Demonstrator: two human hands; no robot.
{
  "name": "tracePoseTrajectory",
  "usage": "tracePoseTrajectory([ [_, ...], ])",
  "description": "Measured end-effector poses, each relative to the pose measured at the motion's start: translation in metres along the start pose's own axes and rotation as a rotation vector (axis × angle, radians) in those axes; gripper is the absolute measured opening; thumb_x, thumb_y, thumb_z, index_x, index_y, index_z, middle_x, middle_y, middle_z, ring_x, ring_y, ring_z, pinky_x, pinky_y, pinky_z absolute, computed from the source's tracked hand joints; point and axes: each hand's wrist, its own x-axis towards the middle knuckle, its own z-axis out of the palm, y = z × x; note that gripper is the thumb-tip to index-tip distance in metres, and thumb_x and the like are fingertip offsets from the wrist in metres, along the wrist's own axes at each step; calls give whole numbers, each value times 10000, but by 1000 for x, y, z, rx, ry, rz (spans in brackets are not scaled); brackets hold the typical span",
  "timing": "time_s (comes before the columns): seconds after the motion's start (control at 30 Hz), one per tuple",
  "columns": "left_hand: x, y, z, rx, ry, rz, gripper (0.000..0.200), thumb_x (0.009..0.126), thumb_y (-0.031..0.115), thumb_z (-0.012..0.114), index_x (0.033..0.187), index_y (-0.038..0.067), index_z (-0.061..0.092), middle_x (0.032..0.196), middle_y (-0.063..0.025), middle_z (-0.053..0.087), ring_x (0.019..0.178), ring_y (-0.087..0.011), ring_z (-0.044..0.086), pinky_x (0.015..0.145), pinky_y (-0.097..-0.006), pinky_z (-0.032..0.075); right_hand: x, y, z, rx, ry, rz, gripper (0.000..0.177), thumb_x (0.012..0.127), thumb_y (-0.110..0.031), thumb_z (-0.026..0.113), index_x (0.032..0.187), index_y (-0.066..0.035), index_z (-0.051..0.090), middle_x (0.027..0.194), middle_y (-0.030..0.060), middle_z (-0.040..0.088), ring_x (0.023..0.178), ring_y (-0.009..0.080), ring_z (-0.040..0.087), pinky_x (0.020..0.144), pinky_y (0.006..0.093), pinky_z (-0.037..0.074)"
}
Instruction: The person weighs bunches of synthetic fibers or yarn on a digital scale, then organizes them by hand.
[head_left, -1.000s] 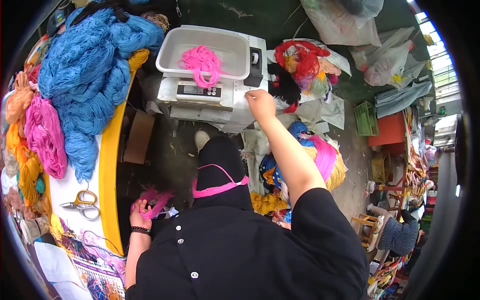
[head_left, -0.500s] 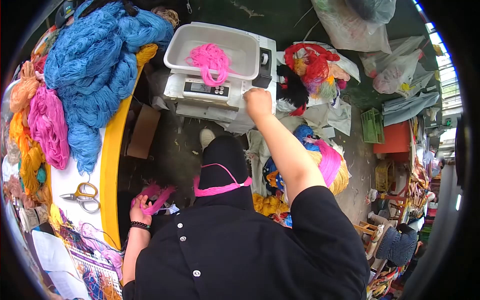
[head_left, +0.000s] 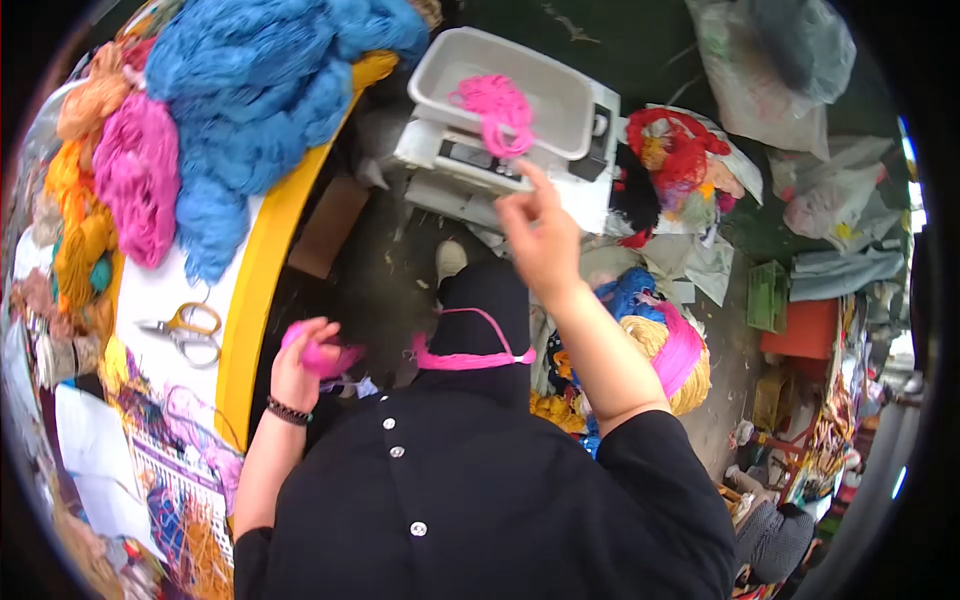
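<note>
My left hand (head_left: 300,365), a dark beaded bracelet at its wrist, is closed around a bundle of bright pink yarn (head_left: 328,358) beside the yellow table edge. My right hand (head_left: 543,235) is in front of the weighing scale (head_left: 465,158), its index finger stretched toward the button panel and nothing in its grasp. On the scale stands a white plastic tub (head_left: 563,92). A loose heap of pink yarn (head_left: 497,103) lies in the tub, one loop hanging over the front rim. Across my lap runs a tied pink strand (head_left: 470,360).
Blue yarn hanks (head_left: 250,90) and a magenta hank (head_left: 138,180) cover the table (head_left: 262,270) at left, with scissors (head_left: 190,330) on it. Yarn bundles (head_left: 680,360) lie on the floor at right. A plastic bag (head_left: 770,70) sits at the back.
My right hand has drawn back from the scale's right side toward me, index finger now extended. My left hand has risen with the pink yarn. The view has shifted.
</note>
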Motion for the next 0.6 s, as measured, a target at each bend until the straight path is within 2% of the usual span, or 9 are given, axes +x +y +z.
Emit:
tracePoseTrajectory([
  [0.07, -11, 24, 34, 81, -127, 119, 322, 913, 117, 433, 1165, -69, 508, 919, -156, 660, 804, -211, 639, 768, -306, 500, -23, -45, 21, 256, -385, 164, 528, 835, -105, 624, 1316, -41, 415, 760, 73, 668, 670, 118, 618, 640, 278, 495],
  [0.1, -17, 34, 46, 110, -159, 121, 324, 914, 106, 423, 1180, -60, 504, 842, -141, 663, 773, -211, 642, 742, -303, 508, -33, -58, 33, 430, -586, 238, 558, 883, -86, 583, 1378, -30, 333, 841, 57, 663, 770, 86, 603, 723, 238, 483],
  [0.13, -25, 44, 59, 111, -209, 127, 341, 913, 101, 426, 1212, -53, 484, 843, -142, 661, 761, -207, 643, 732, -295, 511, -42, -71, 45, 535, -669, 247, 566, 891, -79, 568, 1391, -30, 307, 869, 72, 669, 813, 99, 615, 745, 248, 487],
  [0.23, -43, 66, 88, 100, -311, 121, 417, 912, 88, 441, 1310, -33, 406, 910, -144, 651, 770, -189, 644, 719, -273, 517, -54, -98, 69, 552, -743, 243, 565, 899, -47, 552, 1395, -8, 284, 903, 105, 669, 853, 120, 620, 793, 266, 483],
  [0.27, -44, 65, 91, 71, -329, 117, 465, 915, 63, 444, 1364, -10, 350, 1038, -139, 620, 789, -175, 640, 714, -260, 520, -62, -98, 78, 677, -731, 268, 581, 892, -22, 549, 1400, -4, 268, 881, 102, 655, 759, 124, 611, 718, 269, 492],
  [0.33, -47, 61, 93, 111, -355, 111, 470, 925, 45, 435, 1383, 12, 334, 1150, -120, 572, 798, -170, 635, 708, -260, 521, -61, -112, 75, 891, -815, 507, 602, 880, 3, 551, 1402, 5, 252, 858, 95, 638, 657, 116, 575, 609, 271, 479],
  [0.37, -48, 59, 94, 130, -363, 131, 479, 932, 34, 427, 1398, 29, 315, 1187, -104, 552, 789, -167, 630, 706, -258, 518, -60, -117, 74, 856, -782, 509, 617, 870, 4, 564, 1401, 12, 249, 837, 85, 630, 608, 97, 545, 535, 260, 448],
  [0.53, -56, 55, 93, 167, -367, 192, 441, 953, 85, 440, 1379, 14, 349, 1144, -103, 571, 775, -148, 622, 660, -244, 505, -66, -117, 74, 840, -772, 531, 647, 855, -5, 591, 1402, 19, 247, 834, 80, 632, 633, 86, 550, 550, 244, 455],
  [0.6, -59, 56, 93, 128, -359, 178, 419, 961, 106, 443, 1362, 3, 378, 1113, -102, 588, 773, -143, 621, 647, -241, 503, -70, -114, 77, 829, -702, 443, 654, 851, -1, 597, 1401, 36, 246, 850, 77, 637, 671, 88, 560, 583, 240, 464],
])
